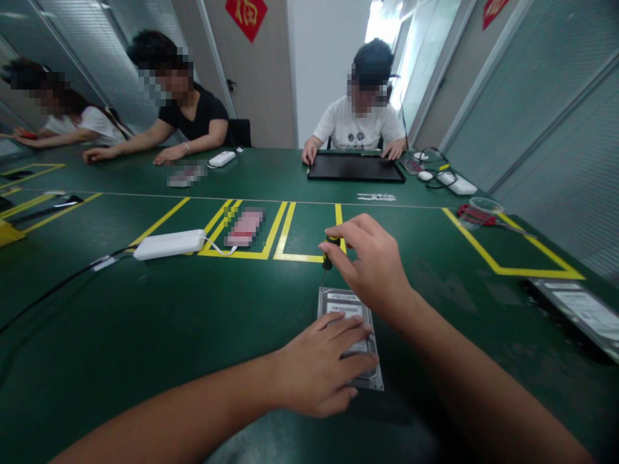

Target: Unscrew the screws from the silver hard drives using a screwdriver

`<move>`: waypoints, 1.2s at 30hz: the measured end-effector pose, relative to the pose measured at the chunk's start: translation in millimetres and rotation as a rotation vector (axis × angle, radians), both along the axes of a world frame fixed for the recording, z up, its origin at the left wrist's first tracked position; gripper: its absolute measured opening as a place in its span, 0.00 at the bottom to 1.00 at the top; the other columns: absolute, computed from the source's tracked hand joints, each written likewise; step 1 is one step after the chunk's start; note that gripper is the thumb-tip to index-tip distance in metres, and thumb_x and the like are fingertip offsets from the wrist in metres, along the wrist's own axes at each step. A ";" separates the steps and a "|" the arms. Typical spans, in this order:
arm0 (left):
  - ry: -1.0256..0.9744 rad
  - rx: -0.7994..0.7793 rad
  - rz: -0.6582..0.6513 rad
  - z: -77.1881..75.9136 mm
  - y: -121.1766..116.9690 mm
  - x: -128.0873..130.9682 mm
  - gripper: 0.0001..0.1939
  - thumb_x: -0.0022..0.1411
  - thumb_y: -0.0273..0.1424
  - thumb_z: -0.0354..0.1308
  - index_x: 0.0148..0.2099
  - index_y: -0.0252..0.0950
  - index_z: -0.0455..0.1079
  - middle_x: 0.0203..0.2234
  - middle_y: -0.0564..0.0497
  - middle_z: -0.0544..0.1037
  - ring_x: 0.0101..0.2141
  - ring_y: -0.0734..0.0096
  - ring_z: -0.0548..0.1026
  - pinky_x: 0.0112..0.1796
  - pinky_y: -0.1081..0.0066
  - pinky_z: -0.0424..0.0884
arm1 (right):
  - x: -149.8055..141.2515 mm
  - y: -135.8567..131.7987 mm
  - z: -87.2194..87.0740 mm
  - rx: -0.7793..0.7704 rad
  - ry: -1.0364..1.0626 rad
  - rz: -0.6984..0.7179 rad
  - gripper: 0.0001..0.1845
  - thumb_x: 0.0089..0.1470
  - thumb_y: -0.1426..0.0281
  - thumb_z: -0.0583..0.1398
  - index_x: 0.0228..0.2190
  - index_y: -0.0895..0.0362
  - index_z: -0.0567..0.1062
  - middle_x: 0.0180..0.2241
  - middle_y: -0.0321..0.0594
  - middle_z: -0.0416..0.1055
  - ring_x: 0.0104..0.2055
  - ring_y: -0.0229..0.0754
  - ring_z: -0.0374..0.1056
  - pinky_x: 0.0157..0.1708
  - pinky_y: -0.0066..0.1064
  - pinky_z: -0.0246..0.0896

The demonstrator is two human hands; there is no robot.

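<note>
Fingers apart, the left hand [319, 368] covers the hard drive [341, 304], seemingly bracing it, while the right hand [371, 261] pinches a screwdriver [328, 259] at the drive's far-left corner.

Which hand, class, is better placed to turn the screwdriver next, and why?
Probably the right hand: it holds the screwdriver, whose shaft points down toward the far left corner of the hard drive. The left hand lies spread across the drive, so it seems better suited to steadying.

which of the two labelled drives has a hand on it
The middle drive: the left hand lies on it while the right hand holds a screwdriver at its far corner. The other drive, far right, is untouched.
</note>
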State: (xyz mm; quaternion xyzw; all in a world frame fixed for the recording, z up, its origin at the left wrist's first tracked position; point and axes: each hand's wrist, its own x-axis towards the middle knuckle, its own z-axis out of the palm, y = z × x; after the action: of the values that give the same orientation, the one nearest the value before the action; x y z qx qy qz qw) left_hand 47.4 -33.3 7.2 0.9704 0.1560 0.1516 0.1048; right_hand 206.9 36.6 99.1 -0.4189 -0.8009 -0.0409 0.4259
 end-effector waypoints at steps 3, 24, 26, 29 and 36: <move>-0.006 0.002 -0.006 -0.7 0.7 0.4 0.28 0.62 0.40 0.56 0.63 0.38 0.63 0.65 0.38 0.60 0.66 0.48 0.56 0.63 0.49 0.53 | 0.9 -0.9 -1.0 0.049 0.006 -0.012 0.07 0.59 0.69 0.58 0.38 0.57 0.75 0.36 0.42 0.74 0.38 0.43 0.67 0.40 0.37 0.63; -0.012 -0.004 -0.006 -1.0 1.2 0.7 0.28 0.63 0.40 0.56 0.63 0.38 0.62 0.65 0.38 0.61 0.66 0.50 0.56 0.64 0.51 0.51 | -1.9 -3.8 -1.1 0.054 0.122 0.080 0.08 0.55 0.76 0.57 0.38 0.56 0.74 0.37 0.39 0.77 0.40 0.41 0.70 0.41 0.35 0.64; -0.010 -0.003 -0.001 -0.5 1.0 0.6 0.28 0.62 0.40 0.56 0.63 0.39 0.62 0.65 0.38 0.61 0.66 0.50 0.56 0.64 0.51 0.51 | -2.1 -3.7 -1.5 0.048 0.138 0.100 0.06 0.57 0.73 0.58 0.37 0.56 0.74 0.38 0.40 0.75 0.42 0.42 0.70 0.43 0.36 0.65; -0.009 -0.002 0.003 0.8 0.5 0.0 0.28 0.62 0.40 0.56 0.63 0.39 0.62 0.65 0.38 0.60 0.66 0.50 0.56 0.64 0.51 0.51 | -1.8 -1.3 -2.9 0.036 0.131 0.100 0.07 0.58 0.65 0.61 0.36 0.56 0.74 0.37 0.40 0.72 0.40 0.42 0.68 0.40 0.36 0.64; -0.005 0.005 -0.001 0.7 0.6 -0.5 0.28 0.63 0.41 0.56 0.63 0.38 0.62 0.65 0.38 0.60 0.66 0.50 0.56 0.64 0.51 0.51 | -1.0 0.5 -5.3 0.066 0.111 0.078 0.05 0.56 0.73 0.60 0.37 0.57 0.73 0.36 0.38 0.74 0.37 0.40 0.67 0.37 0.34 0.61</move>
State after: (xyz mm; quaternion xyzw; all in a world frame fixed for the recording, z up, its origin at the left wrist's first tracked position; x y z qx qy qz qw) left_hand 46.8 -32.8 7.9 0.9703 0.1551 0.1545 0.1028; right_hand 205.9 37.1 93.8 -0.3747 -0.7900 -0.0270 0.4846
